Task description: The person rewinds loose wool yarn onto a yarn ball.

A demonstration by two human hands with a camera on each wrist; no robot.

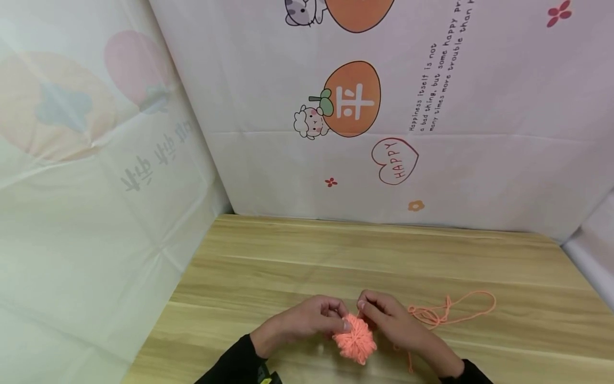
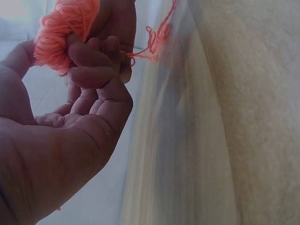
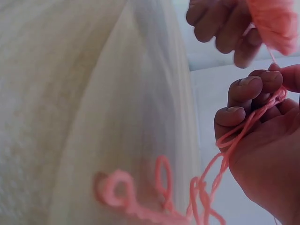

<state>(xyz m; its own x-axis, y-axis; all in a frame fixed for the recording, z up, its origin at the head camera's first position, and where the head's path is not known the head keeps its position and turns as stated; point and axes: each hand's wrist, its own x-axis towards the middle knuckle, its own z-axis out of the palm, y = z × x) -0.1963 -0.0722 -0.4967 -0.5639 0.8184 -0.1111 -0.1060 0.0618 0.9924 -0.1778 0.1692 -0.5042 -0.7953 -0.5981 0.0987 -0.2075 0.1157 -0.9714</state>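
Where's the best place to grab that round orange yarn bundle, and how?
Probably pinch the yarn bundle by its left edge, coming from the left, thumb on the broad face, like the left hand. It's roundish, and a strand leads to the right hand, so that side may tangle.

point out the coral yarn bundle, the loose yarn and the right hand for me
Coral yarn bundle [image 1: 356, 344]: head view, middle of its wound upper face.
Loose yarn [image 1: 433, 318]: head view, on its tangled strands.
Right hand [image 1: 395, 323]: head view, on the back, behind the thumb.
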